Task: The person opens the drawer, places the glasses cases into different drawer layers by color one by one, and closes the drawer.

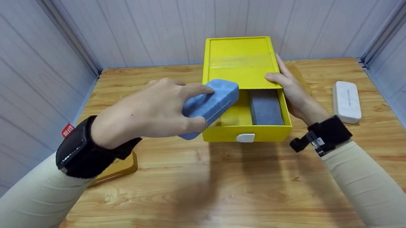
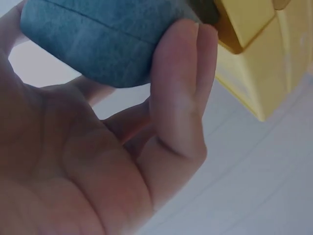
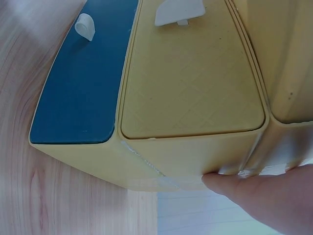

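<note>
My left hand (image 1: 149, 110) holds a blue glasses case (image 1: 219, 96) between thumb and fingers, tilted, over the left part of a pulled-out yellow drawer (image 1: 222, 136). In the left wrist view, the fingertips press against the end of the blue case (image 2: 98, 44). Inside the drawer, a grey-blue case (image 1: 266, 109) lies along the right side. My right hand (image 1: 294, 89) grips the right side of the yellow drawer box (image 1: 239, 75), thumb on its top. In the right wrist view, a yellow drawer (image 3: 190, 88) and a blue drawer (image 3: 88, 88) share the unit, each with a white pull.
A white case (image 1: 346, 100) lies on the wooden table (image 1: 230, 198) at the right. Partly under my left forearm is a mustard-yellow case (image 1: 121, 168). White panelled walls (image 1: 146, 25) stand behind and at both sides.
</note>
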The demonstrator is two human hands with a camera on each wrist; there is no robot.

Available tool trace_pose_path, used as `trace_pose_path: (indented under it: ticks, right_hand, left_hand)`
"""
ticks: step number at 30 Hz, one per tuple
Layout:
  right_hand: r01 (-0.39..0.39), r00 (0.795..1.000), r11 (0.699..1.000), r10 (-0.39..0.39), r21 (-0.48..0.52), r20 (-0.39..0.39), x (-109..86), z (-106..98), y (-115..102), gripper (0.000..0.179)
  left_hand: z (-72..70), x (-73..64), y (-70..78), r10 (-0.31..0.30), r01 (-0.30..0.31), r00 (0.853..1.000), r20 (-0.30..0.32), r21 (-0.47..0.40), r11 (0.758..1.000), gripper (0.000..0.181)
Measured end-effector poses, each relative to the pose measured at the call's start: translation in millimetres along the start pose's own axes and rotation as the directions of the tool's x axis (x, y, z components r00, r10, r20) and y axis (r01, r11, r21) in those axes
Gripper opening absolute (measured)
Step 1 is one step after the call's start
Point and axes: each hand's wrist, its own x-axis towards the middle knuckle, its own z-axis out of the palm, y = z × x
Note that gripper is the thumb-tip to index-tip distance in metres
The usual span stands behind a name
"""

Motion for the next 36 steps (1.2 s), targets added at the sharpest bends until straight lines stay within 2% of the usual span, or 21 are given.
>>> trace_pose_path:
  ticks: [6,15,19,24,29,33,36]
  right_hand:
    - [-0.006,1.0,1.0,0.006,-0.003,0.0,0.8,-0.2,-0.3,0.087]
    - [-0.005,1.0,1.0,0.005,-0.007,0.003,-1.2,-0.4,-1.7,0.087]
    - [0.0,1.0,1.0,0.0,-0.005,0.004,-1.7,-1.2,-1.7,0.086]
    - [0.007,1.0,1.0,-0.007,-0.002,-0.004,-0.7,-1.3,-1.0,0.087]
    - [-0.002,1.0,1.0,0.002,-0.004,-0.006,-1.7,-0.5,-0.5,0.088]
    - [-0.003,1.0,1.0,0.003,-0.006,-0.001,-2.4,1.2,-0.7,0.088]
    - [-0.002,1.0,1.0,0.002,-0.006,-0.001,-2.1,2.7,-1.0,0.087]
  left_hand:
    - [-2.7,7.7,7.8,0.029,-0.031,0.997,0.066,0.03,0.999,0.068]
    - [-6.6,27.1,18.3,-0.021,0.002,0.981,0.195,0.096,0.995,0.066]
    - [-7.8,37.7,24.5,-0.044,0.016,0.972,0.232,0.12,0.993,0.065]
    - [-7.8,50.1,33.5,-0.096,0.053,0.963,0.25,0.173,0.983,0.061]
    - [-4.3,60.1,38.9,-0.119,0.07,0.96,0.253,0.196,0.978,0.057]
    - [-0.3,64.0,40.1,-0.125,0.076,0.964,0.233,0.21,0.975,0.051]
    - [3.3,65.1,40.6,-0.123,0.078,0.973,0.197,0.218,0.973,0.046]
